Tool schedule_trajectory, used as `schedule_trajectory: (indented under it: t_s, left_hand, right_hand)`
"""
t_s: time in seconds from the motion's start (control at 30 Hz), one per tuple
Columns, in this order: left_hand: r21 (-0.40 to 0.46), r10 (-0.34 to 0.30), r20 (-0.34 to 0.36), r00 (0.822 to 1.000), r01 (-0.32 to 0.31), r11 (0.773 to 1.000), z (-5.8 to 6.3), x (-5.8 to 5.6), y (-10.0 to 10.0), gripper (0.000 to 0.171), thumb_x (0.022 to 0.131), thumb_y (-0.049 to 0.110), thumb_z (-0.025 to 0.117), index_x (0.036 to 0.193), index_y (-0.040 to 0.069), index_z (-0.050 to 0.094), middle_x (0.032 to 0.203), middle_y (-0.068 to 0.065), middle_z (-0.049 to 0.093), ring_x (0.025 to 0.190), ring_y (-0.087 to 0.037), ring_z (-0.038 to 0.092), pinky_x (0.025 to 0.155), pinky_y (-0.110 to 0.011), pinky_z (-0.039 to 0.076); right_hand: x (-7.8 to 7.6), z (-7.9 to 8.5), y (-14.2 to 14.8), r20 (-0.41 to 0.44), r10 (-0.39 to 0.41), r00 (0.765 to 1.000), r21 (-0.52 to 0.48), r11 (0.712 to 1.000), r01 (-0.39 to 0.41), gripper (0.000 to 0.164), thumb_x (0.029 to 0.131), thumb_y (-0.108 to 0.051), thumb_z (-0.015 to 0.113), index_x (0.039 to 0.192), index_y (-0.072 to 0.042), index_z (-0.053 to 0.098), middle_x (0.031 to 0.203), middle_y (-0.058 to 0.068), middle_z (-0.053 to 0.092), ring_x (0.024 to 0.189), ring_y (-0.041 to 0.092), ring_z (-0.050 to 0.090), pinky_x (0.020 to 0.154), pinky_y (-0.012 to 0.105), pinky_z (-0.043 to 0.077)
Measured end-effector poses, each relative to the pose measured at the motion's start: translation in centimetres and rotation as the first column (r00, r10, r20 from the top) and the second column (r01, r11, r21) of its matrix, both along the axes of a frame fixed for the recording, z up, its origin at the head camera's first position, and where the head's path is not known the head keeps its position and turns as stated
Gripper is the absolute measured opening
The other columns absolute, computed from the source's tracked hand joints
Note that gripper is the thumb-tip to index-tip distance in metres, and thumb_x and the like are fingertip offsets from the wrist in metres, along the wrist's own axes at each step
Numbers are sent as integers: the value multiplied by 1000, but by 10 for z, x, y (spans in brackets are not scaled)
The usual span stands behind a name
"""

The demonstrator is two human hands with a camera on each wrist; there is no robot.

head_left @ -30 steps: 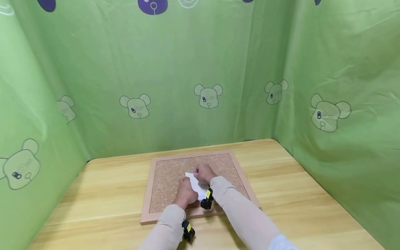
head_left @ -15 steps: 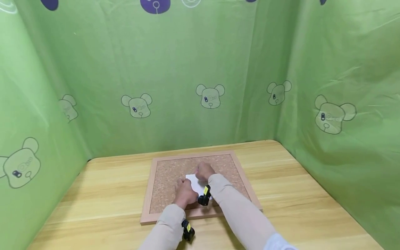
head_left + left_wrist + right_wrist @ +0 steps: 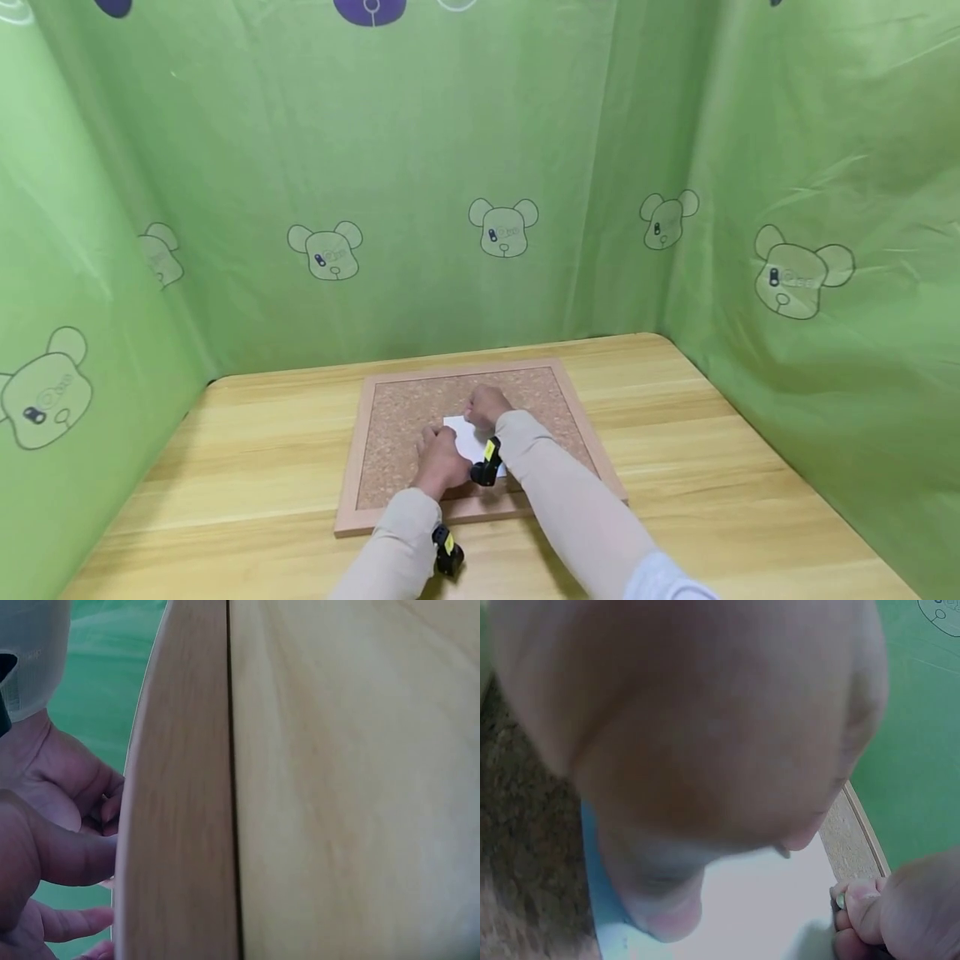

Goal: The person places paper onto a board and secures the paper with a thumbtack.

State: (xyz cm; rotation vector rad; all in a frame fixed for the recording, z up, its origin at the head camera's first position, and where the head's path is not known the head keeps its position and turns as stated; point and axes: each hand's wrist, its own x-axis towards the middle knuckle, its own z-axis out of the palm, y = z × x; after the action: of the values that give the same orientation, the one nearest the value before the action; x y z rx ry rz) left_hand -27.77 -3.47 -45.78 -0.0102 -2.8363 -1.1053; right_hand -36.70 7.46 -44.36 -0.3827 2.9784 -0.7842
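A white sheet of paper lies on the framed corkboard. My left hand rests along the paper's left side, thumb and fingers fairly straight in the left wrist view. My right hand is over the paper's upper right, fingers curled with the tips down. Under those fingers a tiny dark pin-like thing shows at the paper's far edge; most of it is hidden. A small pale green bit sits by the left fingertips; whether it is a pin head, I cannot tell.
The corkboard lies flat on a light wooden table, its pinkish wood frame raised a little. Green curtains with bear prints stand close behind and at both sides. Black cameras are strapped at both wrists.
The right hand has stayed over the paper's upper right, turning slightly; its wrist camera has risen a little. The left hand has hardly moved, and the paper stays in place.
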Motion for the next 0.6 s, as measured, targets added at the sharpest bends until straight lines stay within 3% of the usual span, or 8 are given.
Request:
schedule_trajectory:
  t_s: [0.13, 0.33, 0.6]
  left_hand:
    - [3, 2, 1, 1000, -2, 1000, -1, -2, -1, 46, 59, 1, 74, 102, -10, 61, 117, -24, 44, 104, -41, 38, 89, -48, 41]
    - [21, 1, 3, 1000, -1, 1000, -1, -3, -2, 51, 59, 5, 78, 105, -10, 61, 118, -25, 45, 106, -43, 39, 92, -48, 41]
    - [28, -5, 19, 1000, 4, 1000, 0, -2, -2, 59, 58, 16, 86, 106, -8, 62, 116, -23, 44, 105, -41, 38, 91, -47, 41]
  right_hand:
    - [-1, 2, 0, 31, -28, 999, -9, 1000, 28, 17, 76, 2, 60, 62, -8, 61, 64, 1, 55, 63, 16, 50, 56, 23, 40]
    - [-3, 6, -1, 91, -66, 994, 6, 998, 66, 15, 81, -2, 60, 68, -7, 65, 70, 4, 58, 66, 18, 51, 55, 24, 40]
    - [-5, 5, -1, 88, -36, 995, 44, 999, 32, 21, 81, -3, 66, 61, -9, 62, 63, 0, 53, 62, 15, 48, 53, 22, 37]
